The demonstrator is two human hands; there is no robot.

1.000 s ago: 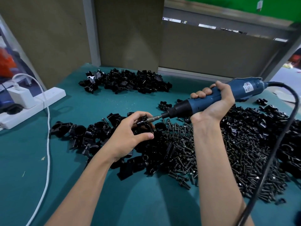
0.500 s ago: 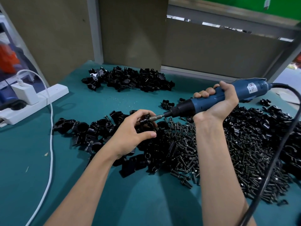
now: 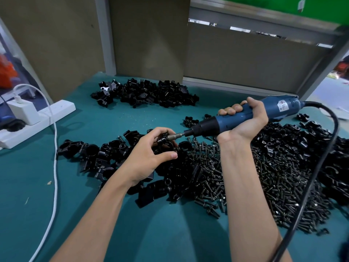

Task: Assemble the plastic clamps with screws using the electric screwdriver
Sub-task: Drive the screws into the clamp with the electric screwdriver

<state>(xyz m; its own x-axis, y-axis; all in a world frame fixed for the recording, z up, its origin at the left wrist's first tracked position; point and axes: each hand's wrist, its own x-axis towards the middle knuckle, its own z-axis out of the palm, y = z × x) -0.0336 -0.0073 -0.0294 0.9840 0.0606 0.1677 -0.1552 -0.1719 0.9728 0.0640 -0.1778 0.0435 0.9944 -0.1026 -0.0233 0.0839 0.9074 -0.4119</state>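
A teal-covered bench point(image 3: 94, 121) is filling the lower frame, with a few pale flecks lying on it at lower left. At the left edge of the frame a white power strip point(image 3: 58, 110) is lying on the bench, and a white charger point(image 3: 23, 110) is sitting plugged into it. A white cable point(image 3: 55, 167) is arching out of the charger's top and running down the bench toward the bottom edge. Brown panels point(image 3: 56, 44) are standing behind the bench, a grey post point(image 3: 105, 35) is dividing them, and a green board point(image 3: 264, 6) is showing at upper right. Something orange point(image 3: 7, 72), blurred, is sitting at far left.
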